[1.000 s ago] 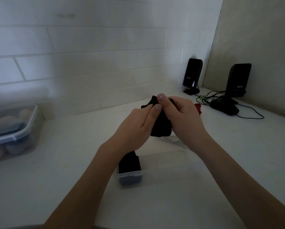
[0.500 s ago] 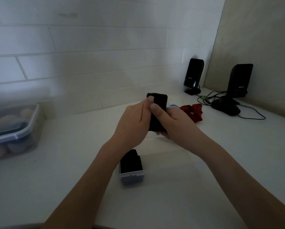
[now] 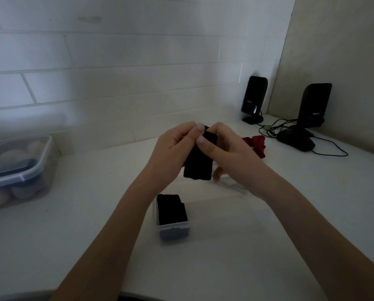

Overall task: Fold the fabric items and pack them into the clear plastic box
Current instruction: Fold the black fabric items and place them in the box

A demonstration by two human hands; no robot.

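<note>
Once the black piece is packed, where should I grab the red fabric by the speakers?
Probably its crumpled upper ridge. The red fabric lies bunched on the table, partly hidden behind the right hand, so raised folds offer something to pinch. Come from above on its right side with the right hand, keeping short of the cables and speaker base beyond it.

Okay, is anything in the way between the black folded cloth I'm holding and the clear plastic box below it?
Nothing visible. The black folded cloth, pinched by left hand and right hand, hangs above the clear plastic box, open-topped, with one black piece at its left end.
</note>
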